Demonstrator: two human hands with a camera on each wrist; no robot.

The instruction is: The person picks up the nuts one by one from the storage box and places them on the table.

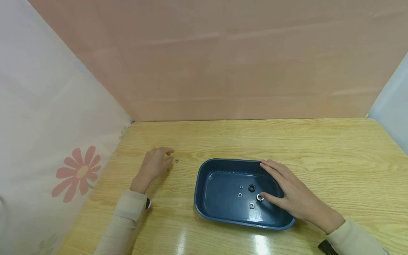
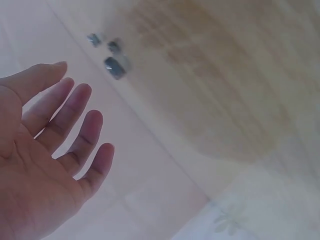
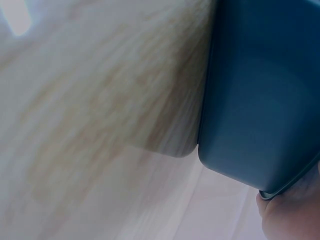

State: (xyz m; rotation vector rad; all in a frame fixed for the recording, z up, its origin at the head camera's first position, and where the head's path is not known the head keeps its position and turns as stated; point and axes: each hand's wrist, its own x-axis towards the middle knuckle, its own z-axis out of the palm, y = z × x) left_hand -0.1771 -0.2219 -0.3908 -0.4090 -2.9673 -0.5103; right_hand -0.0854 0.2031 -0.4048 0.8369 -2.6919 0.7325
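My left hand [image 1: 154,163] hovers over the table's left side with its fingers loosely bent and nothing in them. Close to its fingertips lies a small metal nut [image 1: 176,160]. The left wrist view has a larger nut [image 2: 115,68] and two smaller ones beyond the fingers, slightly blurred. At the right end of a dark blue plastic tray [image 1: 220,216], my right hand [image 1: 291,191] holds the rim, fingers at the far edge and thumb reaching inside. A silver nut [image 1: 259,197] sits by that thumb. Also in the tray are a black nut [image 1: 251,188] and several smaller silver nuts.
The wood-grain table [image 1: 344,159] extends around the tray. A pinkish-brown sheet [image 1: 223,71] hangs along its back edge. White cloth with a pink flower [image 1: 82,172] borders the left side, and a pale panel [image 1: 393,106] borders the right.
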